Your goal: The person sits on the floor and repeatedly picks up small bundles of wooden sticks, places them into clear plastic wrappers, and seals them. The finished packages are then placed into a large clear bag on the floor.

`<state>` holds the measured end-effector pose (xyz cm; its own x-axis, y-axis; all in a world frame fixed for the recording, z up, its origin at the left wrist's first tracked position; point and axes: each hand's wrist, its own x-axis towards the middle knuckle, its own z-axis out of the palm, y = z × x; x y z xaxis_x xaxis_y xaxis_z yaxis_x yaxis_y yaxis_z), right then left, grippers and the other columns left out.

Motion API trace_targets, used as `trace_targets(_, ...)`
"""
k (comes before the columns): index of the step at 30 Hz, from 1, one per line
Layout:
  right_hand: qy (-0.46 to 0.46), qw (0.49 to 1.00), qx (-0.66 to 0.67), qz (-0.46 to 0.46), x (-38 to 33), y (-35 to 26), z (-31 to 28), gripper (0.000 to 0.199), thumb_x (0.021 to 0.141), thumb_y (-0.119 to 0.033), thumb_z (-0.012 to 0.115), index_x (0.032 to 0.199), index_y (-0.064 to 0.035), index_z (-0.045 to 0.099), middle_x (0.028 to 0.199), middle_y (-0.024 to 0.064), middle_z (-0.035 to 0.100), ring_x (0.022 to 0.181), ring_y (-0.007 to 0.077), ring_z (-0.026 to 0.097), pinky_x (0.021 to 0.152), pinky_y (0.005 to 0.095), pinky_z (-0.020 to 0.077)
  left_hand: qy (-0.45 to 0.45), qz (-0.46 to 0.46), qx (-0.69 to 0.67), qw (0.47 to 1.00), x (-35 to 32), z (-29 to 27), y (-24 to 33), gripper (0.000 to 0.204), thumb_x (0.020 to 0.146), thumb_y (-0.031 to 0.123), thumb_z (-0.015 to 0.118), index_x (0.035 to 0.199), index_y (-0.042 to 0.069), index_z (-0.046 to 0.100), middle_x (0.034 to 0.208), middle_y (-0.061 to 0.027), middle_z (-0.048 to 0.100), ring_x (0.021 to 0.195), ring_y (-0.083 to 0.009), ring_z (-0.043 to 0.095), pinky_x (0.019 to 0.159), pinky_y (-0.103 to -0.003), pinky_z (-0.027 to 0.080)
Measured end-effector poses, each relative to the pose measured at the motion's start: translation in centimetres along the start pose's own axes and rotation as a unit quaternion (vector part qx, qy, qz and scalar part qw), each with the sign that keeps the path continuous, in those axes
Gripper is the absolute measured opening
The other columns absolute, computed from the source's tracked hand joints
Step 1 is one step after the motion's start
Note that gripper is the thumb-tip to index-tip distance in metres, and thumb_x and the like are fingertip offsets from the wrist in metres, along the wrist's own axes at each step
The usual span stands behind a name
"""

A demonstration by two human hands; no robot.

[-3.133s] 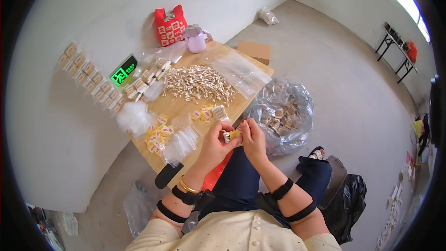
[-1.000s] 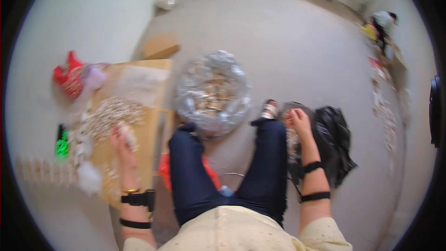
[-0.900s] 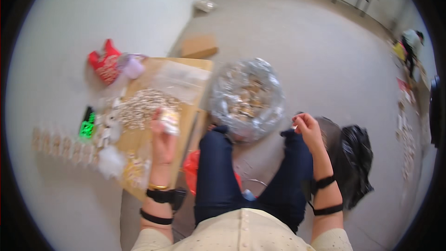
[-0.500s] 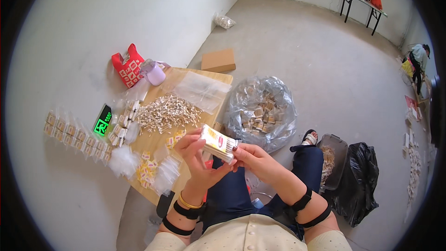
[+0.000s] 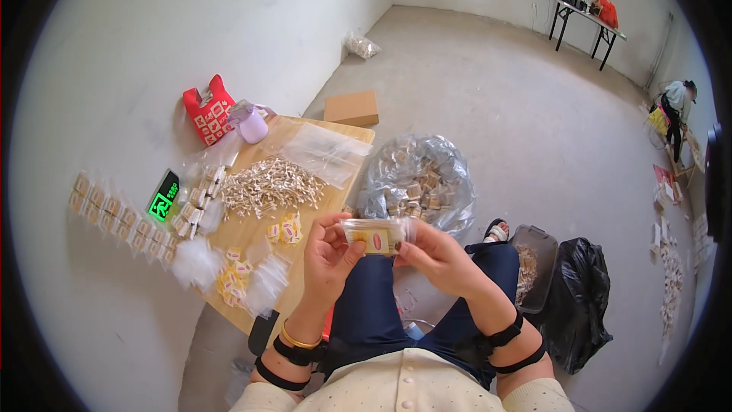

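1. While the person sits on the floor with legs stretched out, both hands meet in front of the chest around a small clear packet (image 5: 375, 235) with a yellow and red label inside.
2. The left hand (image 5: 329, 248) pinches the packet's left end between thumb and fingers; the right hand (image 5: 436, 254) grips the right end the same way, so the packet lies level between them, above the knees.
3. Half a second ago the packet was tilted up and held higher; now it has come down and turned flat, and the fingers have closed in on its ends. That reads to me as the packet being pressed shut or checked, a judgement only.
4. About a second ago the hands were spread wide apart, the left at the board, the right out by the tray; they have since come together on this one packet.
5. At ten o'clock from the hands lies a wooden board (image 5: 345, 136) carrying a heap of small pale pieces (image 5: 271, 181), loose clear bags (image 5: 326, 154) and a few filled yellow packets (image 5: 288, 227).
6. At twelve o'clock sits a crumpled clear plastic sack (image 5: 418, 181) of small tan items.
7. At three o'clock are a grey tray (image 5: 534, 265) and a black bag (image 5: 581, 301).
8. Far at nine o'clock a green-lit scale (image 5: 163, 196) rests beside rows of finished packets (image 5: 110, 212).
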<state>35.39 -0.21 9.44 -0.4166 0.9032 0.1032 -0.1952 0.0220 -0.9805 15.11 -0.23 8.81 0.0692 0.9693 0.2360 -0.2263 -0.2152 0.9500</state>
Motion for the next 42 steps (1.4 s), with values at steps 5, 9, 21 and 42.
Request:
trace_targets(5, 0.071, 0.993, -0.084, -0.04, -0.4, 0.1, -1.1, 0.011, 0.095, -0.007, 0.055, 0.103, 0.001, 0.057, 0.095, 0.0019, 0.058, 0.091, 0.0069, 0.056, 0.082, 0.0235, 0.0466, -0.006, -0.013, -0.03, 0.999, -0.4, 0.4, 0.1, 0.052, 0.085, 0.002, 0.068, 0.127, 0.004, 0.037, 0.099, -0.0084, 0.062, 0.093, -0.0132, 0.061, 0.084, -0.026, 0.049)
trace_targets(9, 0.119, 0.979, -0.151, -0.072, -0.8, -0.2, -1.2, 0.005, 0.091, -0.003, 0.059, 0.092, 0.0019, 0.058, 0.088, 0.0024, 0.057, 0.086, 0.007, 0.055, 0.079, 0.0235, 0.0465, 0.019, 0.011, 0.014, 1.0, -0.3, 0.6, -0.2, 0.053, 0.084, 0.001, 0.068, 0.127, 0.003, 0.037, 0.103, -0.0109, 0.061, 0.095, -0.0144, 0.061, 0.086, -0.027, 0.048)
trace_targets(21, 0.143, 0.945, -0.267, -0.121, -1.3, -0.8, 0.4, 0.012, 0.08, -0.003, 0.069, 0.081, -0.0002, 0.058, 0.077, 0.0058, 0.057, 0.069, 0.0136, 0.054, 0.064, 0.027, 0.0443, -0.059, 0.072, 0.253, 0.963, -0.7, 3.9, 0.4, 0.011, 0.087, 0.009, 0.066, 0.089, 0.002, 0.058, 0.086, -0.0044, 0.06, 0.083, -0.0099, 0.057, 0.076, -0.024, 0.045)
trace_targets(42, 0.093, 0.988, 0.119, -0.042, -1.0, 1.1, -1.0, 0.011, 0.097, -0.017, 0.054, 0.095, -0.0075, 0.049, 0.087, -0.0052, 0.049, 0.081, 0.0023, 0.045, 0.072, 0.0187, 0.037, -0.039, -0.123, -0.028, 0.991, 0.1, 1.9, -3.0, 0.048, 0.101, 0.045, 0.036, 0.111, 0.001, 0.054, 0.089, -0.0067, 0.059, 0.085, -0.0182, 0.058, 0.079, -0.028, 0.046)
